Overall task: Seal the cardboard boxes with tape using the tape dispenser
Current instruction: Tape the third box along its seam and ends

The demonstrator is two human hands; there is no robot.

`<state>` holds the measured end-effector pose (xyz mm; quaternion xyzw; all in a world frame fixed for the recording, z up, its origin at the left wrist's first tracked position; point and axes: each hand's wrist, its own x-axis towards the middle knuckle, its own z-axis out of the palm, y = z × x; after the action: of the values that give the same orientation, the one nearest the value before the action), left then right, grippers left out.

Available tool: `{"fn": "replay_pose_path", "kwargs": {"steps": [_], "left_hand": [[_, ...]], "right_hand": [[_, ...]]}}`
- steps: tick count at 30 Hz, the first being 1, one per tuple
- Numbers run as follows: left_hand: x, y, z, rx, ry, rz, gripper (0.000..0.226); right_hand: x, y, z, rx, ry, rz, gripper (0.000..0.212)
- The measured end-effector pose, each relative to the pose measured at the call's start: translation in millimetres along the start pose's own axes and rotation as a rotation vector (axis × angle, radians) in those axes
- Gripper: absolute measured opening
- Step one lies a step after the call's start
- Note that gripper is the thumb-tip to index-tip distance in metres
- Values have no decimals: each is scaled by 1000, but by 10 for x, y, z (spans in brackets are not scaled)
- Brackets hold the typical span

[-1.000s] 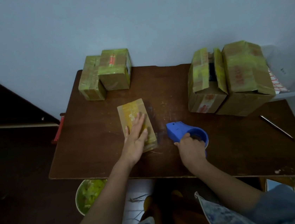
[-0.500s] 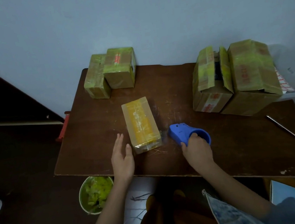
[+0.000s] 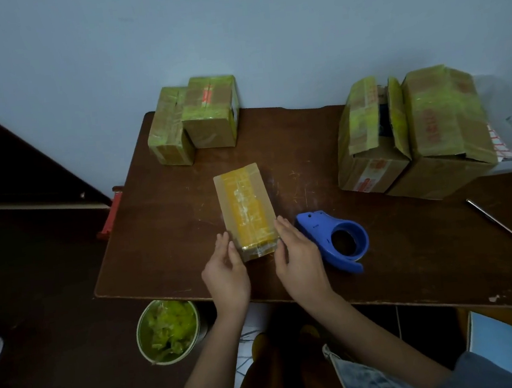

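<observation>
Cardboard is what you have between your hands: a small box (image 3: 246, 209) with a yellow strip of tape running down its top lies flat near the front middle of the brown table (image 3: 163, 236), its near end wrapped in clear film. Your left hand (image 3: 226, 277) touches the box's left near corner with straight, relaxed fingers, and your right hand (image 3: 300, 262) rests against the right near corner the same way; neither curls round anything. Just beside your right hand lies the blue tape dispenser (image 3: 333, 237), flat on the table and ungripped. At the back left, two taped boxes (image 3: 195, 121) stand touching each other against the wall. At the back right stand two larger boxes: the open box (image 3: 369, 136) has its flaps raised and something dark inside that you cannot make out, and the closed box (image 3: 442, 128) leans against it. A thin metal rod (image 3: 495, 220) lies near the right edge, well apart from the dispenser. Below the front edge, on the floor, a round bin (image 3: 168, 330) holds crumpled yellow-green tape scraps. Nothing lies between your hands and the small box.
</observation>
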<state>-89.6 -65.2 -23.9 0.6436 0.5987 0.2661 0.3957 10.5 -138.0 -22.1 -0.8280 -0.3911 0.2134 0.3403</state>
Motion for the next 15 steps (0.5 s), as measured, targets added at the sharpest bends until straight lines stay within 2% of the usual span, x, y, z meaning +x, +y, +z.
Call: {"fn": "replay_pose_path", "kwargs": {"steps": [4, 10, 15], "left_hand": [[15, -22, 46, 72, -97, 5, 44], [27, -48, 86, 44, -126, -9, 50], [98, -117, 69, -37, -206, -59, 50]], "right_hand": [[14, -12, 64, 15, -86, 20, 54], [54, -18, 39, 130, -65, 170, 65], [153, 39, -24, 440, -168, 373, 64]]}}
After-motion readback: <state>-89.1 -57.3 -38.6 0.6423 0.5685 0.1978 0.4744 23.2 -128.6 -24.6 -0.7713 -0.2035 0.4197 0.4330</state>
